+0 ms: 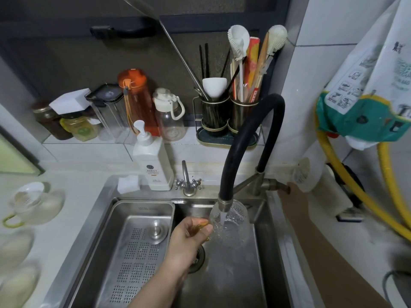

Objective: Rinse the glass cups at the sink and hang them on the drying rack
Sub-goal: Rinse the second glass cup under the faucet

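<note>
Currently, from the head view: left hand (189,236) pinching the amber handle (201,225) of a textured glass cup (231,223), held tilted under running water from the black faucet hose (251,138), over the steel sink (233,285). Right hand (289,194) reaching out to the faucet lever (282,187), fingers hidden behind it, so grip impossible to tell. Well left of the left hand, another glass cup (33,205) waiting on the counter (73,192). Likely light but rigid, breakable and slick when wet; safest taken by the handle, kept clear of the metal spout. No drying rack identifiable.
</note>
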